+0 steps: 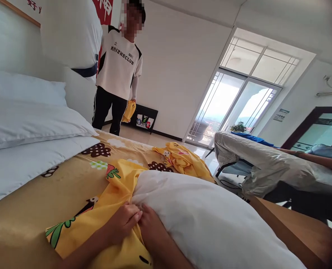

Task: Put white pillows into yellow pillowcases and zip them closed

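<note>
A plump white pillow point(210, 209) lies in front of me on the bed, its far left end against the opening of a yellow pillowcase point(106, 203) printed with carrots and a cartoon animal. My left hand point(125, 220) is closed, its fingers bunched on the pillowcase's edge. Right beside it, my right hand point(149, 220) is closed where the pillow meets the cloth. Its fingertips are partly hidden, so whether it grips pillow, pillowcase or both is unclear. How much of the pillow sits inside the pillowcase cannot be made out.
A second crumpled yellow cloth point(185, 158) rests at the bed's far edge. White pillows point(37, 119) are stacked on the left. Beyond the bed stands a person point(118, 67) holding yellow cloth point(129, 111). To the right are a cardboard box point(291, 228), a plastic-covered piece of furniture point(266, 160) and another person's arm point(317, 158).
</note>
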`<state>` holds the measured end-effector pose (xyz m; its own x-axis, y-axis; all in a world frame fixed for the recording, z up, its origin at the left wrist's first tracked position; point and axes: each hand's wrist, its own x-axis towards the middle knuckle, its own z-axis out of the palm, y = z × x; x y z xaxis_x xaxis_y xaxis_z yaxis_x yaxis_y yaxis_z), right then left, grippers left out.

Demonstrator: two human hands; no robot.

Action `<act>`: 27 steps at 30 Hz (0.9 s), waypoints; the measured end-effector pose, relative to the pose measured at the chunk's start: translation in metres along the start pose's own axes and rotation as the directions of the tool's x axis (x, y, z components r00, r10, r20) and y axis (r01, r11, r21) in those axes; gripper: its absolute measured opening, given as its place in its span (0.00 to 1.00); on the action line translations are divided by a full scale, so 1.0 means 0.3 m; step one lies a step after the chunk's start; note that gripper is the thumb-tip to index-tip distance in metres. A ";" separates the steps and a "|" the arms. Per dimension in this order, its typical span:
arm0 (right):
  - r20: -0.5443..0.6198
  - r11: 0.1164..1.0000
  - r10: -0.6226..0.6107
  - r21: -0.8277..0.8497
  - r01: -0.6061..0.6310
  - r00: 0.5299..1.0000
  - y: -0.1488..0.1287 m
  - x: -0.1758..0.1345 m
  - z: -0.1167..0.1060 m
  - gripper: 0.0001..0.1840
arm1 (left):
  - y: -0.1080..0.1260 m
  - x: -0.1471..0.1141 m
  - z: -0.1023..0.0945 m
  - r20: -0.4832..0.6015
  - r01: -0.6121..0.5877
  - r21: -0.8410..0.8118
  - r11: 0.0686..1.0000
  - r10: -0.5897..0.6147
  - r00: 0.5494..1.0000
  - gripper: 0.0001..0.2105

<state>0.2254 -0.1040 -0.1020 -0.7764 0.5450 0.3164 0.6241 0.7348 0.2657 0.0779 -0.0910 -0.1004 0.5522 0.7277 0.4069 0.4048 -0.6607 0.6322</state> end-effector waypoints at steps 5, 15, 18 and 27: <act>-0.090 0.977 0.011 -0.213 -0.030 0.996 -0.004 -0.233 -0.193 0.25 | -0.077 -0.047 -0.002 0.100 0.028 0.087 0.996 -0.037 0.994 0.22; -0.171 0.946 0.226 -0.196 -0.258 0.959 0.018 -0.404 -0.087 0.29 | 0.187 -0.010 -0.009 0.444 -0.418 0.419 0.806 0.219 0.869 0.17; 0.023 0.964 0.262 -0.051 -0.260 0.965 0.114 -0.259 -0.165 0.21 | 0.284 -0.004 0.047 0.604 -0.534 0.483 0.694 0.178 0.777 0.13; 0.326 0.903 0.329 0.165 -0.397 0.886 0.165 -0.038 -0.220 0.14 | 0.240 0.177 -0.150 0.331 -0.363 0.414 0.835 0.233 0.914 0.12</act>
<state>0.2709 -0.1003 -0.0324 -0.5109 0.8567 0.0707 0.8570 0.5140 -0.0357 0.1036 -0.0916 -0.0036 0.8406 0.4505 0.3007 0.4396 -0.8918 0.1073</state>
